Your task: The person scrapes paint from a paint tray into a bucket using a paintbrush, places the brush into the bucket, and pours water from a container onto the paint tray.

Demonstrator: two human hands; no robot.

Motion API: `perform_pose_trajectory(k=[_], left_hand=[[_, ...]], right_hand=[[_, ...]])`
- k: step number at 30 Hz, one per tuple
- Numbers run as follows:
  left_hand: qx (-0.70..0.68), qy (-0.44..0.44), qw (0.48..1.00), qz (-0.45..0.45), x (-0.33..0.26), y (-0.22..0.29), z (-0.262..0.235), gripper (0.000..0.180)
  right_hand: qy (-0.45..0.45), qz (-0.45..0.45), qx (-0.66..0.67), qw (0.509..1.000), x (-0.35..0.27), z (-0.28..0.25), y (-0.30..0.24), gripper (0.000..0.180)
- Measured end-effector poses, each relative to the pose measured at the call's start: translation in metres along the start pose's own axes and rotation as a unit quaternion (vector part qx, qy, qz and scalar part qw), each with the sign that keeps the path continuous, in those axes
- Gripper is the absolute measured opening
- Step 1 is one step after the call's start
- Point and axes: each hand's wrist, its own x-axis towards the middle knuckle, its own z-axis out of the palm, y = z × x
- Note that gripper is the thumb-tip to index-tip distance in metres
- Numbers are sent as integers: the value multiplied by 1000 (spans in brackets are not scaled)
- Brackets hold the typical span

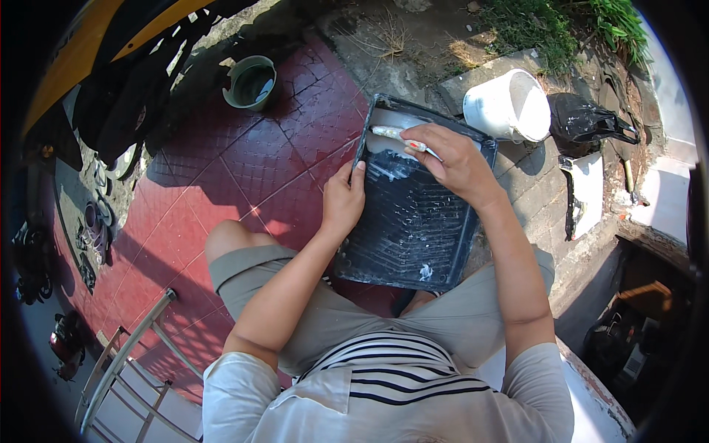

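In the middle of the frame, the left hand [342, 203] grips the near left edge of the black paint tray [413, 229], while the right hand [454, 162] is closed around a small paint-covered brush [399, 135] over the white paint at the tray's top end.

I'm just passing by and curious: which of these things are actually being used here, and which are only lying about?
In use:
- black paint tray, steadied by the left hand
- paint-smeared tool, gripped by the right hand
- white paint at the tray's far end

Lying about:
- white bucket
- green pot
- black plastic bag
- metal frame
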Motion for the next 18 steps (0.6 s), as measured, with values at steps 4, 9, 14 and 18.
perform_pose_trajectory(k=[4,9,14,18], left_hand=[[-6,15,1000,17,4,-10,3,41],[-12,16,1000,6,6,-6,0,41],[-23,10,1000,-14,7,-3,-6,40],[-18,26,999,4,11,-10,-4,41]], right_hand=[[-45,19,-4,999,-1,-9,0,23],[3,59,-54,997,-5,-30,3,19],[56,127,-68,988,-4,-51,-1,17],[68,122,-106,985,-13,-56,12,19]])
